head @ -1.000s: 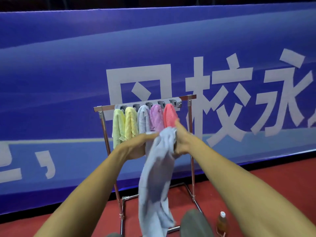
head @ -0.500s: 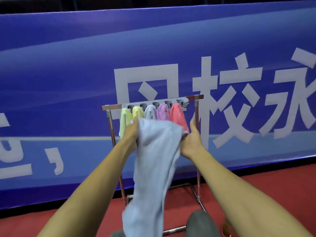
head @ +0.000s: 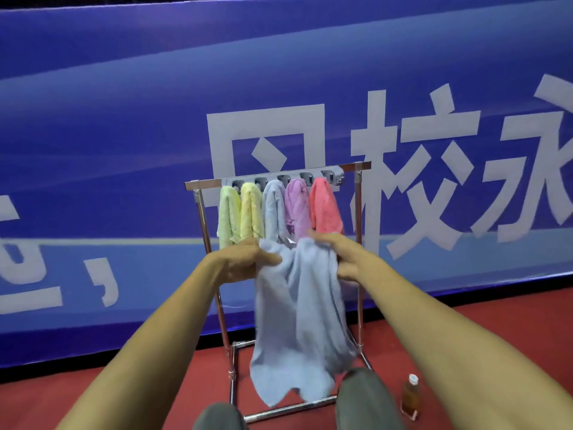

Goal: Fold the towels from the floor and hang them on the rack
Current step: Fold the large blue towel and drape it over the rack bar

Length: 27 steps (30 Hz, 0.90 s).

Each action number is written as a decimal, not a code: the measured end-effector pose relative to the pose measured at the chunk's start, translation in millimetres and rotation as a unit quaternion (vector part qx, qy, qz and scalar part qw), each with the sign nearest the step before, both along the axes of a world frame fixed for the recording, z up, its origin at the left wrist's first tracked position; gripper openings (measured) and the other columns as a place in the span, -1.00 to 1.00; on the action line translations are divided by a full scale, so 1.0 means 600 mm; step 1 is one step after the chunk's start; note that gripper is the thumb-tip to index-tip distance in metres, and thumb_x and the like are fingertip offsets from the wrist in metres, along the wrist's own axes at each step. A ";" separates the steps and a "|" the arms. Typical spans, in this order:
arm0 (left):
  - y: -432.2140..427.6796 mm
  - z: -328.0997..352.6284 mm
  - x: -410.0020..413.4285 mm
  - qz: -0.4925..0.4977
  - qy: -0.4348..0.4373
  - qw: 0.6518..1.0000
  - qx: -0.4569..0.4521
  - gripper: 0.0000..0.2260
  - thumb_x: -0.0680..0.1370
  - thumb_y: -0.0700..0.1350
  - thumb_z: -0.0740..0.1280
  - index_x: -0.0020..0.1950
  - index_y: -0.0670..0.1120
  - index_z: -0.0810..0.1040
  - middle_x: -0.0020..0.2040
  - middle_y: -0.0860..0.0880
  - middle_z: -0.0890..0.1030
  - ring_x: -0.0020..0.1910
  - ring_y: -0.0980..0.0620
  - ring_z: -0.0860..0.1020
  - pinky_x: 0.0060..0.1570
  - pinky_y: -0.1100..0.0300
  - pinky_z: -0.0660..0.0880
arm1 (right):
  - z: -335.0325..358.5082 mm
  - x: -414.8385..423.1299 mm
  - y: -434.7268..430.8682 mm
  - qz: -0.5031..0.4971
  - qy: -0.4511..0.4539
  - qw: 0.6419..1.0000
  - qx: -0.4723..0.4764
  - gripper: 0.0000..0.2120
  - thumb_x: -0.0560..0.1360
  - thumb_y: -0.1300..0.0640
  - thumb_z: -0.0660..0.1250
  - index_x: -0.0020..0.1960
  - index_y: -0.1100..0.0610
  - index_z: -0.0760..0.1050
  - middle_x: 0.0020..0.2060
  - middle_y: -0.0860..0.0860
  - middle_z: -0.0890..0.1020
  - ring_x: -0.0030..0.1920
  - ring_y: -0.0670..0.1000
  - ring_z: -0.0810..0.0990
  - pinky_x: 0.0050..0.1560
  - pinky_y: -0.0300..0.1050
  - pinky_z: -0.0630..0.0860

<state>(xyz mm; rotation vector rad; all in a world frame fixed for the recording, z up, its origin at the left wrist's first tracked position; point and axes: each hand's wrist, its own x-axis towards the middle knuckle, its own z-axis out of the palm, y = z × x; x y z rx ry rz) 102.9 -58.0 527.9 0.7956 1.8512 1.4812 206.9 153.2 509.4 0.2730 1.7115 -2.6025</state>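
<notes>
**A:** Item one, the grips?

**B:** The left grip (head: 245,259) and the right grip (head: 338,259) are recorded side by side. Each is closed on the top edge of one light-blue towel (head: 297,321), with cloth bunched between thumb and fingers.

**A:** Location of that towel?

**B:** It is held up in the air and hangs from both grips as a loose, creased sheet. Its lower hem is seen well below them, in front of the rack's bottom rails.

**A:** Item two, the rack?

**B:** A chrome rack (head: 359,212) is stood on the red floor (head: 496,321) just beyond the grips, with its top bar above them.

**A:** Items on it?

**B:** Five folded towels are listed along the bar, running from above the left grip to above the right:
- pale green towel (head: 228,212)
- yellow towel (head: 251,212)
- pale blue towel (head: 273,209)
- lilac towel (head: 296,209)
- coral towel (head: 324,206)

The coral towel's lower edge is seen just above the right grip. Whether it is touched cannot be told.

**A:** Sundries?

**B:** A small capped bottle (head: 410,395) of amber liquid is stood on the floor below and to the right of the right grip. Two knees (head: 366,395) in grey are seen beneath the grips. A blue banner (head: 124,119) with white characters is stretched behind the rack.
</notes>
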 end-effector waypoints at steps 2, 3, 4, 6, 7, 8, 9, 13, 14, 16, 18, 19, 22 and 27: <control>0.007 0.004 -0.003 0.113 -0.002 0.989 0.091 -0.77 0.63 -0.21 0.32 0.26 -0.21 0.60 0.12 -0.17 0.69 0.11 -0.14 0.67 0.09 0.05 0.61 | 0.005 0.001 0.013 -0.090 0.040 0.992 -0.075 -0.58 0.44 0.09 0.52 0.18 0.33 0.58 0.02 0.24 0.71 0.03 0.19 0.70 0.19 0.13 0.59; 0.005 0.005 -0.007 0.151 -0.014 0.981 0.123 -0.77 0.66 -0.11 0.29 0.25 -0.17 0.60 -0.01 -0.11 0.70 -0.05 -0.10 0.68 -0.05 0.10 0.61 | 0.005 0.000 0.017 -0.094 0.038 0.993 -0.059 -0.53 0.48 0.03 0.49 0.25 0.32 0.56 0.09 0.24 0.69 0.10 0.21 0.69 0.22 0.16 0.57; 0.002 0.002 -0.010 0.170 -0.032 0.978 0.119 -0.70 0.66 0.02 0.27 0.23 -0.16 0.59 -0.15 -0.06 0.64 -0.24 -0.03 0.61 -0.17 0.13 0.57 | 0.004 0.002 0.016 -0.081 0.019 0.996 -0.016 -0.48 0.51 -0.06 0.45 0.31 0.28 0.54 0.14 0.23 0.68 0.15 0.21 0.67 0.24 0.17 0.56; -0.008 -0.019 -0.014 0.127 -0.052 0.990 0.020 -0.55 0.58 0.21 0.33 0.19 -0.15 0.61 -0.18 -0.09 0.61 -0.29 -0.01 0.53 -0.17 0.09 0.55 | 0.004 0.006 0.017 -0.039 -0.026 0.998 0.047 -0.37 0.49 -0.19 0.44 0.35 0.27 0.52 0.16 0.22 0.67 0.17 0.21 0.66 0.28 0.16 0.53; -0.009 -0.033 -0.006 0.100 -0.048 0.994 -0.018 -0.56 0.53 0.19 0.40 0.19 -0.14 0.63 -0.04 -0.16 0.67 -0.16 -0.06 0.58 -0.06 0.04 0.56 | 0.008 0.009 0.016 -0.028 -0.024 0.999 0.029 -0.34 0.47 -0.20 0.46 0.33 0.29 0.53 0.14 0.24 0.68 0.17 0.23 0.65 0.29 0.17 0.51; -0.008 -0.044 0.001 0.070 -0.044 0.996 -0.026 -0.61 0.52 0.11 0.45 0.20 -0.14 0.64 0.13 -0.21 0.66 -0.01 -0.09 0.60 0.07 -0.01 0.55 | 0.014 0.012 0.018 -0.044 -0.002 0.999 -0.021 -0.36 0.47 -0.19 0.47 0.30 0.30 0.54 0.09 0.25 0.69 0.14 0.24 0.66 0.27 0.18 0.52; -0.006 -0.045 0.010 0.075 -0.032 0.997 -0.003 -0.66 0.53 0.03 0.45 0.21 -0.14 0.64 0.25 -0.23 0.63 0.07 -0.08 0.60 0.16 -0.03 0.52 | 0.018 0.014 0.024 -0.067 0.019 0.995 -0.066 -0.38 0.47 -0.19 0.45 0.27 0.29 0.55 0.04 0.25 0.70 0.11 0.24 0.66 0.22 0.17 0.54; -0.003 -0.013 0.000 0.103 -0.085 0.990 0.051 -0.41 0.51 0.23 0.43 0.44 -0.03 0.44 0.30 -0.14 0.62 0.16 -0.07 0.66 0.23 -0.04 0.57 | 0.030 0.017 0.023 -0.002 -0.050 0.997 0.054 -0.24 0.35 -0.33 0.50 0.27 0.26 0.59 0.15 0.21 0.68 0.18 0.19 0.66 0.21 0.11 0.57; -0.007 -0.003 0.003 0.092 -0.067 0.994 -0.002 -0.27 0.45 0.23 0.49 0.50 -0.03 0.33 0.32 -0.12 0.60 0.17 -0.08 0.66 0.20 -0.03 0.59 | 0.038 0.022 0.020 0.018 -0.064 0.994 0.082 -0.31 0.35 -0.25 0.54 0.23 0.27 0.60 0.11 0.19 0.70 0.14 0.15 0.68 0.22 0.08 0.57; -0.012 0.009 0.003 0.074 -0.014 0.996 -0.051 -0.18 0.42 0.04 0.58 0.55 -0.02 0.20 0.32 -0.09 0.57 0.15 -0.07 0.67 0.15 -0.05 0.61 | 0.060 0.024 0.028 -0.022 -0.014 0.999 0.024 -0.54 0.41 0.00 0.53 0.19 0.26 0.59 0.00 0.17 0.73 0.01 0.12 0.71 0.18 0.06 0.58; -0.011 0.018 0.006 0.120 0.007 0.993 -0.005 -0.32 0.49 -0.10 0.53 0.49 0.00 0.23 0.18 -0.06 0.62 0.04 -0.03 0.70 0.00 -0.02 0.66 | 0.073 0.025 0.043 -0.090 0.033 0.993 -0.066 -0.53 0.46 0.02 0.52 0.27 0.26 0.58 0.07 0.19 0.71 0.05 0.16 0.71 0.04 0.09 0.65; -0.013 0.021 0.002 0.149 0.016 0.989 0.007 -0.43 0.51 -0.10 0.51 0.43 -0.07 0.31 0.06 -0.05 0.65 -0.09 0.02 0.70 -0.18 0.06 0.66 | 0.075 0.027 0.046 -0.090 0.014 0.995 -0.030 -0.50 0.45 -0.05 0.52 0.26 0.24 0.59 0.10 0.20 0.70 0.07 0.18 0.71 -0.06 0.11 0.67; -0.025 0.031 0.011 0.142 0.057 0.977 -0.148 -0.66 0.53 0.01 0.47 0.09 -0.23 0.55 -0.24 -0.08 0.68 -0.37 0.01 0.64 -0.41 0.16 0.53 | 0.062 0.033 0.038 -0.031 -0.065 0.991 0.110 -0.53 0.42 -0.08 0.54 0.16 0.22 0.58 -0.04 0.14 0.70 -0.05 0.12 0.69 -0.14 0.08 0.67; -0.027 0.052 0.002 0.163 -0.042 0.984 0.053 -0.61 0.57 0.17 0.37 0.26 -0.07 0.62 0.10 -0.07 0.73 0.10 -0.04 0.68 0.04 0.06 0.58 | 0.066 0.032 0.061 -0.132 0.024 0.990 -0.038 -0.62 0.45 -0.01 0.52 0.16 0.21 0.61 0.05 0.17 0.70 0.12 0.24 0.68 0.13 0.26 0.60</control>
